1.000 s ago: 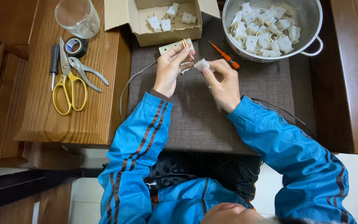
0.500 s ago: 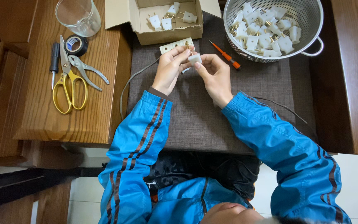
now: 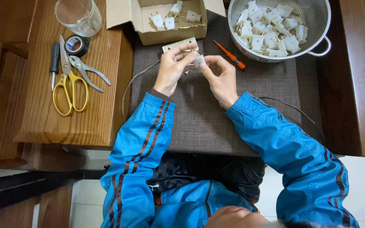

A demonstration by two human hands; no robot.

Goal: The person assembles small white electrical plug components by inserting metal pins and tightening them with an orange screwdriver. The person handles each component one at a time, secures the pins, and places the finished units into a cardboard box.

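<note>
My left hand (image 3: 172,69) and my right hand (image 3: 221,78) meet over a dark brown mat (image 3: 199,114), both pinching one small white plug (image 3: 198,61) between their fingertips. Brass prongs stick out near my left fingers. A thin grey wire (image 3: 134,80) curves away from under my left hand. Just beyond the hands lies a pale rectangular socket strip (image 3: 178,44), and an orange-handled screwdriver (image 3: 230,55) rests to its right.
A metal colander (image 3: 317,25) full of white plugs sits at the back right. An open cardboard box (image 3: 170,31) holds a few plugs. On the wooden side table (image 3: 64,122): yellow scissors (image 3: 70,90), pliers (image 3: 87,71), black tape roll (image 3: 76,44), glass (image 3: 79,14).
My right hand has drawn in to the left, closing the gap, and both hands now pinch the plug together. The arms shifted slightly leftward.
</note>
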